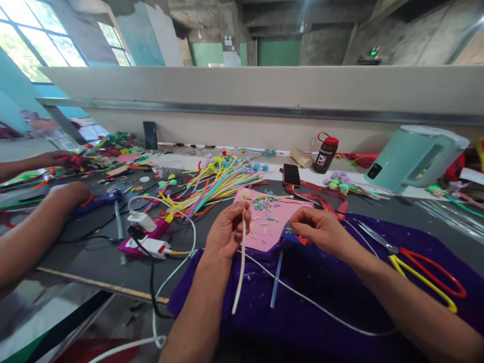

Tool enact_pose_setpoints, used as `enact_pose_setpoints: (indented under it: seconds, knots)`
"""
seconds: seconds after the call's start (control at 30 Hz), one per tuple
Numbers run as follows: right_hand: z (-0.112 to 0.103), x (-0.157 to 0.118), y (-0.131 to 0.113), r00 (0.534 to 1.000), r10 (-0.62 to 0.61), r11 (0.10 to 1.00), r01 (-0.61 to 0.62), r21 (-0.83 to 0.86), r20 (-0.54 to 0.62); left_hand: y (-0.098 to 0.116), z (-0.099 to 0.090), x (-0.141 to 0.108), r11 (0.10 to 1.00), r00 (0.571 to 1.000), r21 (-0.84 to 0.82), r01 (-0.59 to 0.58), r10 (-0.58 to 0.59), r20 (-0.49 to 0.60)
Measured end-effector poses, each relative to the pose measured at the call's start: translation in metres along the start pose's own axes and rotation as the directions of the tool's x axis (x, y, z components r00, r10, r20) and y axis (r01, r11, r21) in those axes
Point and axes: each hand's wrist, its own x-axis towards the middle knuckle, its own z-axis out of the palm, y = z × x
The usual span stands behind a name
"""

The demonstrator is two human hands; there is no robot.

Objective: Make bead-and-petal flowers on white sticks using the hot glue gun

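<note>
Left hand [229, 229], centre of the frame: fingers closed, thumb against forefinger, pinching one cream fuzzy stem [241, 267]. The stem's lower end hangs free over the purple cloth [321, 297].

Right hand [321, 229], right of centre: thumb and forefinger drawn close together; whether they grip anything I cannot tell from here. Directly below the fingertips, a blue glue gun [288, 236] with an orange-red trigger, partly hidden; a translucent glue stick [277, 280] points down the frame from it.

Pink sheet [272, 233], between and beyond the hands: strewn with short cut bits in teal, lilac, cream and yellow.

Bundle of fuzzy stems [219, 186], beyond the left hand: yellow, teal, lilac, orange and cream, loosely fanned.

Scissors [427, 272], right of frame: one red handle, one yellow, on the purple cloth, blades slightly parted.

Upper right: mint-green electric kettle [416, 159]; dark bottle [326, 154] with red lid; phone [291, 175] lying beside a red lanyard [335, 199].

Left of frame: magenta-and-white power strip [157, 229] with chargers plugged in; a co-worker's two arms reaching in, the nearer hand [73, 194] at a second blue glue gun [100, 201].
</note>
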Motion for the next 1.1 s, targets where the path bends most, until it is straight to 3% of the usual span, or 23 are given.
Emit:
enact_pose_setpoints:
  seconds: [0.2, 0.37, 0.43, 0.47, 0.6, 0.77, 0.93, 1.1]
  knots:
    - [-0.014, 0.005, -0.006, 0.963, 0.032, 0.963, 0.042, -0.266, 0.267, 0.004, 0.011, 0.011, 0.998, 0.997, 0.064, 0.025, -0.02, -0.071]
    - [0.001, 0.038, 0.002, 0.919, 0.003, 0.77, 0.249, -0.587, 0.394, 0.006, 0.002, 0.021, 0.993, 0.986, 0.119, -0.026, 0.045, -0.159]
    - [0.013, 0.058, 0.011, 0.924, 0.007, 0.636, 0.291, -0.715, 0.383, 0.005, -0.006, 0.025, 0.991, 0.98, 0.125, -0.04, 0.063, -0.188]
    - [0.019, 0.068, 0.016, 0.929, 0.006, 0.613, 0.289, -0.735, 0.37, 0.004, -0.01, 0.027, 0.991, 0.978, 0.126, -0.045, 0.069, -0.196]
    - [0.043, 0.098, 0.033, 0.935, 0.003, 0.558, 0.292, -0.776, 0.355, 0.002, -0.018, 0.03, 0.992, 0.981, 0.109, -0.056, 0.075, -0.18]
    - [0.063, 0.109, 0.044, 0.929, 0.032, 0.494, 0.306, -0.814, 0.369, 0.002, -0.015, 0.024, 0.995, 0.988, 0.085, -0.043, 0.055, -0.142]
    - [0.073, 0.115, 0.048, 0.932, 0.038, 0.494, 0.297, -0.818, 0.361, 0.002, -0.011, 0.02, 0.992, 0.991, 0.104, -0.072, 0.082, -0.102]
    - [0.064, 0.118, 0.04, 0.956, -0.003, 0.583, 0.24, -0.776, 0.293, 0.0, -0.011, 0.017, 0.99, 0.994, 0.13, -0.061, 0.072, -0.088]
